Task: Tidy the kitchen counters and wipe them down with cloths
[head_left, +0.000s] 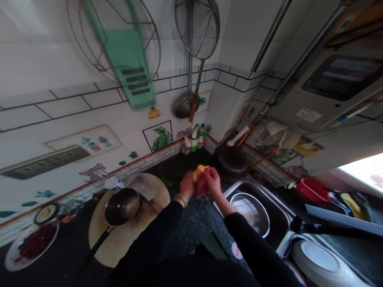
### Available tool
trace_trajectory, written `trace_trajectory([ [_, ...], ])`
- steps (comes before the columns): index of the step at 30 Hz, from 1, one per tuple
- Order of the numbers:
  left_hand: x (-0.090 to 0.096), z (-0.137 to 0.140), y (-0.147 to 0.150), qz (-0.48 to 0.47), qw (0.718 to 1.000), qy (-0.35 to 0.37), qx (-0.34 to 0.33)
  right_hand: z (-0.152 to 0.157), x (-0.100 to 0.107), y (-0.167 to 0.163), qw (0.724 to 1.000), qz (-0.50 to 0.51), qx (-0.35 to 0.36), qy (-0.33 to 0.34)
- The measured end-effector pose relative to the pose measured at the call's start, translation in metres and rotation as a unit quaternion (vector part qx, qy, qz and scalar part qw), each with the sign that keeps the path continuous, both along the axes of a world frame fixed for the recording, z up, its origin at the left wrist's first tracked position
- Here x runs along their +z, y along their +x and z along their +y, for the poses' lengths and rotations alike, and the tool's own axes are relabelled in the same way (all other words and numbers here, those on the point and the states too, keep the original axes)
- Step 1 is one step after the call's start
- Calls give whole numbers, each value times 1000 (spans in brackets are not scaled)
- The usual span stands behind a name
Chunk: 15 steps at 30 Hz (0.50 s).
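Note:
Above the dark counter [191, 223], both my hands are closed on a soft-looking pink-red item [201, 186] with a yellow part [200, 170] on top; its kind is unclear at this size. My left hand [187, 186] grips its left side, close to the yellow part. On the right, the fingers of my right hand [213, 182] pinch the pink-red part. A green band circles my left wrist. To the left of my hands, a saucepan [122, 207] stands on a round wooden board [119, 249], beside a cleaver-like blade [145, 187].
A plate [12, 261] of dark red food sits far left. Right of my hands are a sink [277, 203] holding a round glass lid [249, 213] and a dark pan [233, 163]. Bottles [194, 141] stand in the corner. A green grater [130, 59] and strainers hang above.

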State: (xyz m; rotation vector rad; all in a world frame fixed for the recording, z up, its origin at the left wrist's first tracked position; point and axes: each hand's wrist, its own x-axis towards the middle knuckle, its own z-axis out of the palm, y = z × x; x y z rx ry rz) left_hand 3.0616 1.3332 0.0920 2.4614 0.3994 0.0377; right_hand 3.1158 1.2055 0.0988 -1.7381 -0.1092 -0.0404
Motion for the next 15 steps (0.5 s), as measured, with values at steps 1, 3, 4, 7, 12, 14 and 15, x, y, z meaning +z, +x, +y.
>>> trace_trajectory([
  [1,-1,-1,-1,-7,1000,6,-3,-8,-4,8,1000,7,-20,-22],
  [3,-3,-2,-1,-21,1000,14,0,-25,-12,22,998,19,-43,-49],
  [4,-4,-2,-1,-22,1000,16,5,-32,-17,27,998,33,-37,-46],
  [7,-5,-3,0,-22,999,15,18,-48,-29,30,995,97,15,-9],
  [12,-6,-2,1,-29,999,21,16,-52,-40,17,988,140,62,-6],
  [14,-7,-1,1,-24,999,19,18,-53,-39,17,990,125,59,-9],
  [15,-7,-1,1,-21,999,18,18,-53,-36,20,992,111,53,-14],
])
